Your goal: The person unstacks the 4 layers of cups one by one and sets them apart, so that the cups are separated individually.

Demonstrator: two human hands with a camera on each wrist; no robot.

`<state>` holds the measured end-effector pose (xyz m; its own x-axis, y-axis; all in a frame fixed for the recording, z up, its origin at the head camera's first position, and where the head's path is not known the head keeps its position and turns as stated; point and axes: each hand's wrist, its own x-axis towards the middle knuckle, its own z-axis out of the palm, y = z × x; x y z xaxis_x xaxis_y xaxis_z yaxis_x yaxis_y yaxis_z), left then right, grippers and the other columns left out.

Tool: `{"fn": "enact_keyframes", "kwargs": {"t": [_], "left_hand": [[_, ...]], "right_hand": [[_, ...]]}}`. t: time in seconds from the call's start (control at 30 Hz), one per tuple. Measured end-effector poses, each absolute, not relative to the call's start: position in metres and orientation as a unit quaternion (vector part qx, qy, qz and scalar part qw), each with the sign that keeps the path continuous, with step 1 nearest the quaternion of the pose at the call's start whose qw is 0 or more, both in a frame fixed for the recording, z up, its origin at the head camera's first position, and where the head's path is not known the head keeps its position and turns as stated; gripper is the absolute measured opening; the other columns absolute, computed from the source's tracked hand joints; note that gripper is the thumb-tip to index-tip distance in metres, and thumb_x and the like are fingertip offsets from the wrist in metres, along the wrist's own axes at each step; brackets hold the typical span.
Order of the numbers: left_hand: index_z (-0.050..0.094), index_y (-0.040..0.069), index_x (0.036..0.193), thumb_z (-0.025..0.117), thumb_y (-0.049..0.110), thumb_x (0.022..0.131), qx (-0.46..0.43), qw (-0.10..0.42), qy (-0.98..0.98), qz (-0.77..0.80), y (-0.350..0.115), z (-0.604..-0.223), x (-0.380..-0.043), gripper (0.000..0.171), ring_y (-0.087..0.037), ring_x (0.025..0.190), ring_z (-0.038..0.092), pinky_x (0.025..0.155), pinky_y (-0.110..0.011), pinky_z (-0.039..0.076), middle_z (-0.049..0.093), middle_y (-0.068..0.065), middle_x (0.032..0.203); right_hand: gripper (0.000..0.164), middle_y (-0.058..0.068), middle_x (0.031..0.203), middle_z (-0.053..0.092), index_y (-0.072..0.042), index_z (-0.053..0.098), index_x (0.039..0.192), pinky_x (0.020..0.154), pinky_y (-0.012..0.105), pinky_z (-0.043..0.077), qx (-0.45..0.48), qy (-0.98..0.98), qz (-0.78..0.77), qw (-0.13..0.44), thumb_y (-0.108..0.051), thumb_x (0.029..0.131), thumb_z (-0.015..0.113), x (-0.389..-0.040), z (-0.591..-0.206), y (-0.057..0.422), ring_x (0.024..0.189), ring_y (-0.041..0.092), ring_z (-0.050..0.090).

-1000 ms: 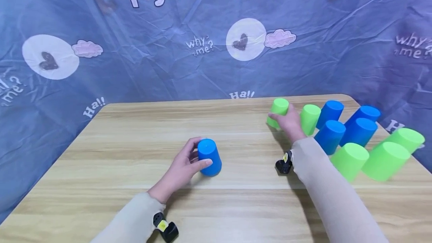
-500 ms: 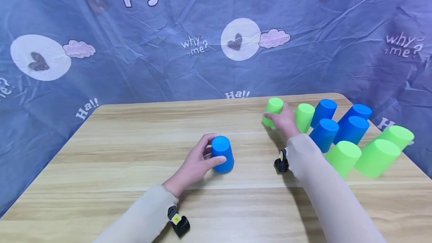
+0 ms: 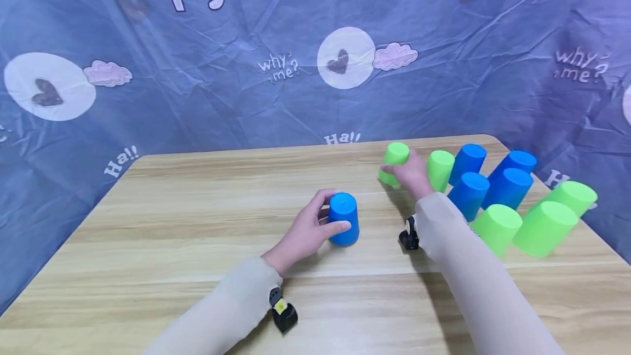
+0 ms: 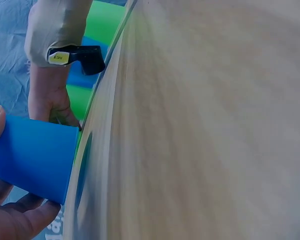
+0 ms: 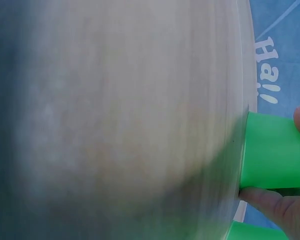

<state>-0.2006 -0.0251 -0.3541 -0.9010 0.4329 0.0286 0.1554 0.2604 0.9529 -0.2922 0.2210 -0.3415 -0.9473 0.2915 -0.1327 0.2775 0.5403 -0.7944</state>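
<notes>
An upside-down blue cup (image 3: 345,210) is held near the middle of the table by my left hand (image 3: 307,232), with the thumb on its near side and the fingers behind. In the left wrist view, this blue cup (image 4: 32,157) has its rim close to the tabletop; whether it touches is unclear. Farther back and to the right, my right hand (image 3: 413,174) grips an upside-down green cup (image 3: 395,160). The right wrist view has the green cup (image 5: 275,150) between thumb and fingers, rim at the table surface.
Just right of my right hand stands another green cup (image 3: 440,166). Several upturned blue cups (image 3: 469,195) and more green cups (image 3: 546,229) are grouped along the table's right side. A printed blue cloth (image 3: 222,108) hangs behind the wooden table (image 3: 148,245).
My left hand has carried the blue cup rightward and slightly back, nearer the green cup. My right hand keeps its grip on the green cup. The head view has turned a little right.
</notes>
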Motion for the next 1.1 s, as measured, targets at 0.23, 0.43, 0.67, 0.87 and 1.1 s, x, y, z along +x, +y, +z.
{"fn": "enact_keyframes", "kwargs": {"t": [0.23, 0.43, 0.67, 0.87, 1.1], "left_hand": [[0.041, 0.029, 0.131, 0.067, 0.03, 0.085, 0.197, 0.123, 0.787, 0.571, -0.005, -0.353, -0.208, 0.053, -0.03, 0.124, 0.046, 0.099, -0.048, 0.041, 0.048, 0.0, 0.129], [0.041, 0.028, 0.132, 0.068, 0.029, 0.084, 0.208, 0.127, 0.787, 0.568, 0.011, -0.349, -0.21, 0.055, -0.03, 0.123, 0.047, 0.099, -0.047, 0.041, 0.048, -0.001, 0.129], [0.04, 0.026, 0.133, 0.068, 0.028, 0.085, 0.213, 0.136, 0.782, 0.57, 0.028, -0.344, -0.213, 0.056, -0.027, 0.121, 0.049, 0.098, -0.043, 0.042, 0.048, -0.001, 0.13], [0.04, 0.028, 0.133, 0.068, 0.029, 0.085, 0.206, 0.13, 0.78, 0.576, 0.039, -0.345, -0.217, 0.055, -0.027, 0.121, 0.049, 0.097, -0.043, 0.043, 0.048, 0.0, 0.13], [0.041, 0.03, 0.13, 0.067, 0.029, 0.085, 0.194, 0.116, 0.785, 0.577, 0.049, -0.347, -0.221, 0.052, -0.025, 0.119, 0.05, 0.096, -0.042, 0.043, 0.049, 0.0, 0.129]], "right_hand": [[0.072, 0.024, 0.13, 0.045, -0.002, 0.027, 0.14, 0.099, 0.053, 0.036, -0.167, -0.883, 0.439, 0.01, -0.024, 0.084, 0.065, -0.292, -0.339, 0.218, 0.118, 0.04, 0.044], [0.069, 0.023, 0.128, 0.047, -0.002, 0.029, 0.139, 0.099, 0.053, 0.038, -0.172, -0.881, 0.441, 0.007, -0.023, 0.084, 0.065, -0.291, -0.341, 0.219, 0.116, 0.039, 0.045], [0.067, 0.022, 0.127, 0.048, -0.003, 0.031, 0.138, 0.098, 0.053, 0.038, -0.166, -0.882, 0.441, 0.012, -0.024, 0.085, 0.065, -0.291, -0.342, 0.219, 0.115, 0.038, 0.046], [0.067, 0.022, 0.126, 0.048, -0.002, 0.031, 0.138, 0.098, 0.053, 0.038, -0.166, -0.885, 0.434, 0.014, -0.025, 0.085, 0.066, -0.291, -0.343, 0.22, 0.115, 0.038, 0.046], [0.07, 0.024, 0.128, 0.047, -0.001, 0.029, 0.138, 0.099, 0.053, 0.036, -0.166, -0.89, 0.425, 0.015, -0.025, 0.084, 0.066, -0.291, -0.342, 0.22, 0.117, 0.039, 0.045]]}}
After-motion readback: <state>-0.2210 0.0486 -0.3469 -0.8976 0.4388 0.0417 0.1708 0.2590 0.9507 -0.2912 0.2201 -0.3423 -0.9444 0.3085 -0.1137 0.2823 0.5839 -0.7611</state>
